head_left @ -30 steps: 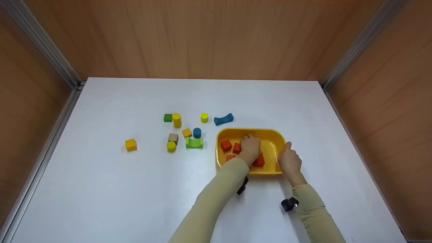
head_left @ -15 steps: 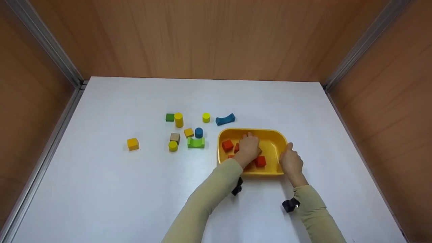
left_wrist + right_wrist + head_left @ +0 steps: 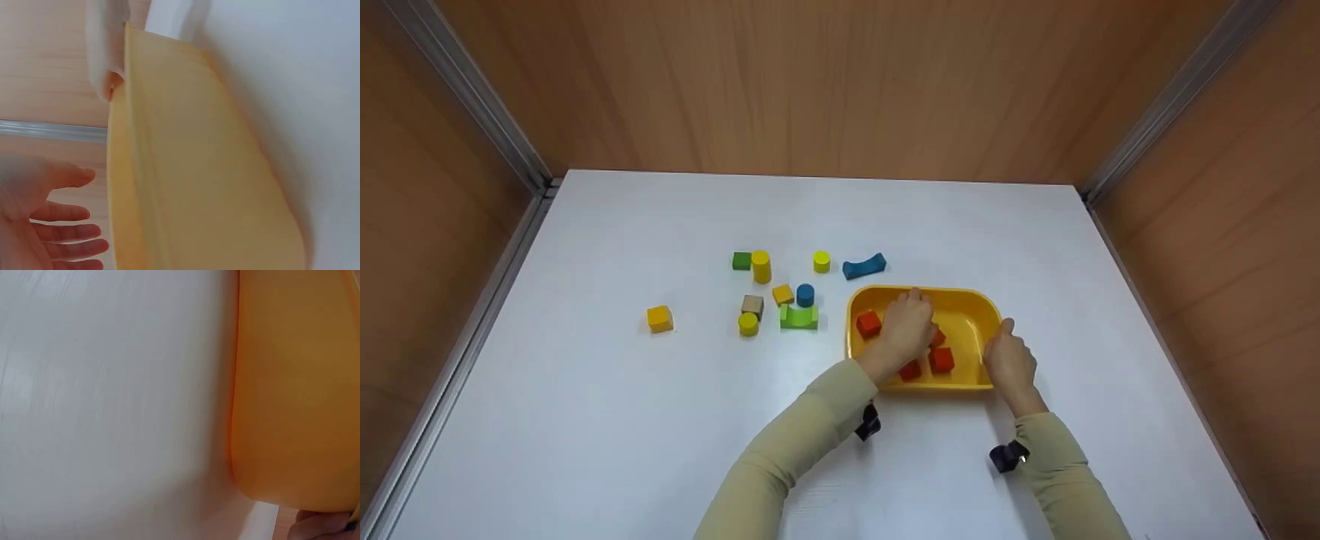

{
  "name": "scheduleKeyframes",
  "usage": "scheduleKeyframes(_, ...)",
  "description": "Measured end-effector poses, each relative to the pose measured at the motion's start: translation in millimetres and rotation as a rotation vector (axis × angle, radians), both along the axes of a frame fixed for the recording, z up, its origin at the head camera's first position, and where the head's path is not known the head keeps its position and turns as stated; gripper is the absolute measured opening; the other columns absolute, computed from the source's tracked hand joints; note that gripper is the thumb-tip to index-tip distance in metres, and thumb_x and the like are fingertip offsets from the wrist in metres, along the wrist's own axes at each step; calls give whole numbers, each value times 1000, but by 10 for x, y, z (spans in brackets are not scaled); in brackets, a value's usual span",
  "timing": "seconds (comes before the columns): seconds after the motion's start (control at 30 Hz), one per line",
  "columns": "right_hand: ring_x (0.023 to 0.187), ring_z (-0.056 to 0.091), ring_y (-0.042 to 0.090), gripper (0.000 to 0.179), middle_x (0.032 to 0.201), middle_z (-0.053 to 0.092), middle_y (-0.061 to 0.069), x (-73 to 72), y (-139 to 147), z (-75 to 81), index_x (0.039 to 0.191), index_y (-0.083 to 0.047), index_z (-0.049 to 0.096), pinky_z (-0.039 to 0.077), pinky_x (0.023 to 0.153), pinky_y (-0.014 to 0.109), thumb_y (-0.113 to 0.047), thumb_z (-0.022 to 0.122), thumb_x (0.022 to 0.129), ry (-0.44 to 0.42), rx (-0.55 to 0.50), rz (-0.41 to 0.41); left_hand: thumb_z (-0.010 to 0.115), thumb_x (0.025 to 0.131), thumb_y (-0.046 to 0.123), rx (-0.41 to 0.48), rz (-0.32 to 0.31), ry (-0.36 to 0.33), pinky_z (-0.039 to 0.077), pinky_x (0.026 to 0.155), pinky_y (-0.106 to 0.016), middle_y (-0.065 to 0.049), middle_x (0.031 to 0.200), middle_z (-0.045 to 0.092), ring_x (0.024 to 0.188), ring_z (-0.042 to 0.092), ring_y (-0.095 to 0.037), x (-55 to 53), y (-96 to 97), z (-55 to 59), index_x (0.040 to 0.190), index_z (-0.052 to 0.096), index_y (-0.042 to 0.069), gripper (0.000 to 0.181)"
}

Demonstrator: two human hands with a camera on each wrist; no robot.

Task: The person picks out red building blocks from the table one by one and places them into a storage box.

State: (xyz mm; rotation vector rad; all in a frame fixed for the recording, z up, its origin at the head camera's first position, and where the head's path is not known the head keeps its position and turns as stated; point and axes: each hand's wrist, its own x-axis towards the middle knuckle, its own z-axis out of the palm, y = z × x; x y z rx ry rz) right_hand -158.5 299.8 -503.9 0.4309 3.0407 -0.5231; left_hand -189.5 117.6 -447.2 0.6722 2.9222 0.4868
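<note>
A yellow plastic tray [image 3: 967, 319] holds several red blocks, among them a red cube [image 3: 942, 360] near its front wall. My left hand [image 3: 907, 326] is over the tray's left half and hides part of the contents. In the left wrist view the fingers of this left hand [image 3: 56, 225] are spread and extended above the rim, with nothing seen in them. At the tray's right end my right hand [image 3: 1011, 364] grips the rim, thumb up. The right wrist view shows only the fingertips of the right hand [image 3: 323, 526] at the tray's wall [image 3: 298, 394].
Left of the tray lie a green arch block [image 3: 799, 319], a blue cylinder [image 3: 805, 295], several yellow pieces, a natural wood cube [image 3: 753, 304] and a green block [image 3: 742, 261]. A blue curved block [image 3: 864, 267] lies behind it. One orange-yellow cube [image 3: 660, 319] sits farther left. Wooden panels surround the white table [image 3: 585, 435].
My left hand has shifted slightly left over the tray, uncovering red blocks on its right and covering others. The right hand keeps its grip on the rim. The whole view has drifted a little.
</note>
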Motion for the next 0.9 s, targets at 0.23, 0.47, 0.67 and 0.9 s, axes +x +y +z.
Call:
scheduleKeyframes(0.23, 49, 47, 23, 38, 65, 50, 13, -38, 13, 7, 120, 9, 28, 37, 42, 31, -9, 37, 89, -59, -26, -17, 51, 88, 37, 196, -72, 111, 42, 85, -25, -7, 107, 51, 92, 46, -16, 108, -264, 66, 116, 53, 6, 42)
scheduleKeyframes(0.47, 49, 47, 23, 35, 64, 50, 14, -66, 37, 29, 118, 8, 28, 37, 42, 31, -9, 37, 89, -68, -28, -16, 42, 92, 39, 227, -74, 124, 32, 98, -34, -8, 126, 45, 115, 41, -21, 201, -534, 75, 129, 43, 5, 50)
scheduleKeyframes(0.67, 49, 47, 24, 32, 63, 50, 14, -51, 62, 14, 114, 9, 31, 38, 41, 33, -8, 38, 88, -22, -6, -1, 41, 93, 38, 214, -46, 174, 27, 100, -42, -11, 136, 35, 125, 31, -26, 250, -771, 41, 134, 36, 6, 53)
scheduleKeyframes(0.9, 51, 51, 28, 19, 66, 50, 17, 10, 57, -46, 97, 8, 40, 42, 43, 41, -5, 44, 84, 133, 44, 32, 39, 92, 42, 158, 15, 214, 20, 101, -48, -9, 145, 20, 132, 14, -27, 339, -1089, -6, 140, 25, 9, 59)
